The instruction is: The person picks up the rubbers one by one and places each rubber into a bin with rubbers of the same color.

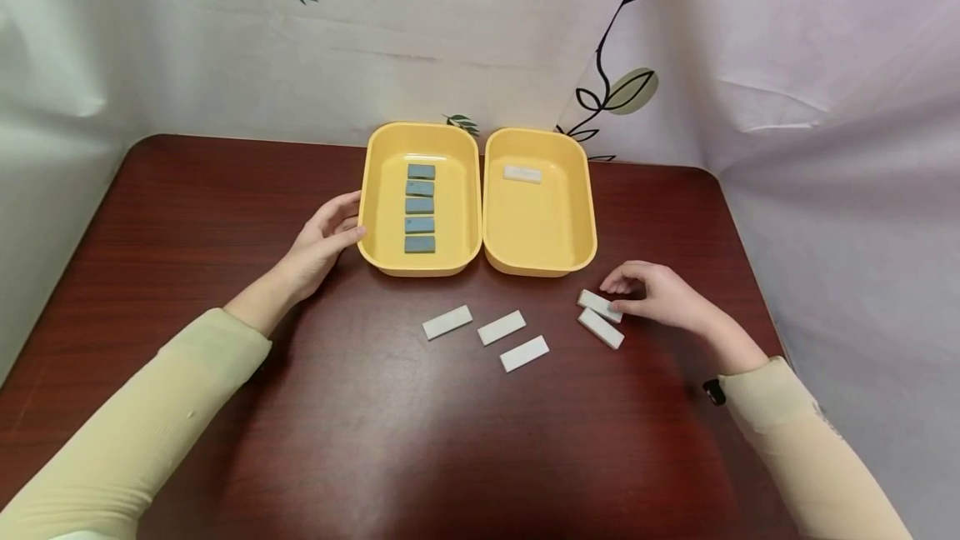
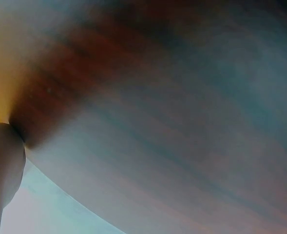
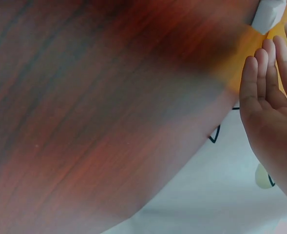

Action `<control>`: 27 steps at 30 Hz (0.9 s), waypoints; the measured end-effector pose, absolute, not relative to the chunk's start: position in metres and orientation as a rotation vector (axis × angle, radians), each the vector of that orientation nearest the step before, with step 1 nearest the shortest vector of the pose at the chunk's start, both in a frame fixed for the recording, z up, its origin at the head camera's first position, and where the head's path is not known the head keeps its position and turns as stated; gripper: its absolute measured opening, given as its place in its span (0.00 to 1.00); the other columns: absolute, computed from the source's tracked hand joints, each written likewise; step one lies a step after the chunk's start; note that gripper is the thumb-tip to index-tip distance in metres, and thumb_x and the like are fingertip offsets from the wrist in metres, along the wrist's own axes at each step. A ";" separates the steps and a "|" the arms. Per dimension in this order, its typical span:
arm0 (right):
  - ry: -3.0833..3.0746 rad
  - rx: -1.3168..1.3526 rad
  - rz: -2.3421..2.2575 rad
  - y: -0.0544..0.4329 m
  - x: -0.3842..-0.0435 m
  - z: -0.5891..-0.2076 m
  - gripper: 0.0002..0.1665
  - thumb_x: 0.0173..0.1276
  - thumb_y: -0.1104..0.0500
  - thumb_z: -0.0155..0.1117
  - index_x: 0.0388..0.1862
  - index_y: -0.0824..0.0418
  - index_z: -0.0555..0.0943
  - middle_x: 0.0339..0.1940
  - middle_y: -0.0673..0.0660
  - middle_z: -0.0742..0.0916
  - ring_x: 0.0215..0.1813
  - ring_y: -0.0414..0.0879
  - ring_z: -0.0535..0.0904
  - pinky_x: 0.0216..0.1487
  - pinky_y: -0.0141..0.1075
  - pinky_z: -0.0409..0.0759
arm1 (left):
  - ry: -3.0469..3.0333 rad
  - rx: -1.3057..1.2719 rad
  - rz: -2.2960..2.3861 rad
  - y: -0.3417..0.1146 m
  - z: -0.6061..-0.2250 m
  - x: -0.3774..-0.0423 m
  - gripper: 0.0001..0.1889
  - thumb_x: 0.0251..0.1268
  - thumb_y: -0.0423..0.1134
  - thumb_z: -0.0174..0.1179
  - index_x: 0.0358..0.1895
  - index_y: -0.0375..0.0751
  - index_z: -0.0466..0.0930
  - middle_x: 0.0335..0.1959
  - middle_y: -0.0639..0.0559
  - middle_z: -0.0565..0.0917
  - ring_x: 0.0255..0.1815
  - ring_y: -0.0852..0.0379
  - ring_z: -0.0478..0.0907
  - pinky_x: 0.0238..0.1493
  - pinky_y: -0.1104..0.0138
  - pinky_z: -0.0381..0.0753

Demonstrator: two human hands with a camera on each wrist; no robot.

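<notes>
Left hand (image 1: 315, 248): relaxed, touching left tray (image 1: 459, 227)
Right hand (image 1: 663, 297): thumb parted, nothing gripped — at white block (image 1: 596, 303), right of left tray

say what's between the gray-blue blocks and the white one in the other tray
Head view: only bare floor and adjacent walls of the left yellow tray and right yellow tray separate the gray-blue blocks and the white block.

Passing room spanned the table (image 1: 420, 448) at lower centre, white blocks (image 1: 502, 328) obstructed just below mid-frame, yellow trays (image 1: 538, 268) barred upper centre
</notes>
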State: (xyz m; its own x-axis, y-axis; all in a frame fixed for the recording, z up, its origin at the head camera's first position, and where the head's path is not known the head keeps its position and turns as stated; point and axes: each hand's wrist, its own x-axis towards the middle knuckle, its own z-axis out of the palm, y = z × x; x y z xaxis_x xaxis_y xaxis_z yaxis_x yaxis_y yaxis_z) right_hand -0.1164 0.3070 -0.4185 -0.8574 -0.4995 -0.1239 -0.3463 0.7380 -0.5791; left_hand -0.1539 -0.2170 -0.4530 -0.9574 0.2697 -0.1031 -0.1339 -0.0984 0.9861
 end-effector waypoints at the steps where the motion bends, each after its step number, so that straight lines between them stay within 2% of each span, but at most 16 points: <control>1: 2.657 -0.658 -0.815 0.307 -0.116 -0.419 0.14 0.63 0.70 0.79 0.46 0.60 0.88 0.41 0.53 0.90 0.44 0.39 0.82 0.47 0.30 0.82 | 1.905 0.149 2.137 -0.217 -0.453 -0.154 0.31 0.82 0.31 0.55 0.83 0.42 0.59 0.68 0.59 0.72 0.66 0.62 0.73 0.64 0.77 0.73; 6: 2.604 -0.621 -0.838 0.306 -0.116 -0.420 0.13 0.65 0.67 0.79 0.47 0.61 0.88 0.41 0.54 0.89 0.45 0.44 0.84 0.47 0.31 0.83 | 1.907 0.148 2.127 -0.217 -0.455 -0.155 0.32 0.82 0.31 0.55 0.83 0.42 0.58 0.69 0.59 0.72 0.67 0.63 0.72 0.65 0.77 0.73; 15: 2.570 -0.645 -0.814 0.303 -0.118 -0.420 0.15 0.62 0.66 0.82 0.46 0.61 0.88 0.42 0.54 0.89 0.45 0.44 0.84 0.48 0.31 0.83 | 1.907 0.147 2.133 -0.217 -0.456 -0.155 0.31 0.82 0.31 0.55 0.83 0.42 0.59 0.68 0.59 0.72 0.66 0.62 0.73 0.65 0.77 0.73; 27: 2.549 -0.569 -0.790 0.300 -0.119 -0.424 0.15 0.60 0.68 0.82 0.45 0.65 0.88 0.36 0.53 0.89 0.41 0.41 0.81 0.43 0.30 0.83 | 1.907 0.143 2.125 -0.218 -0.454 -0.156 0.32 0.82 0.31 0.55 0.83 0.42 0.58 0.70 0.59 0.71 0.67 0.63 0.73 0.65 0.77 0.74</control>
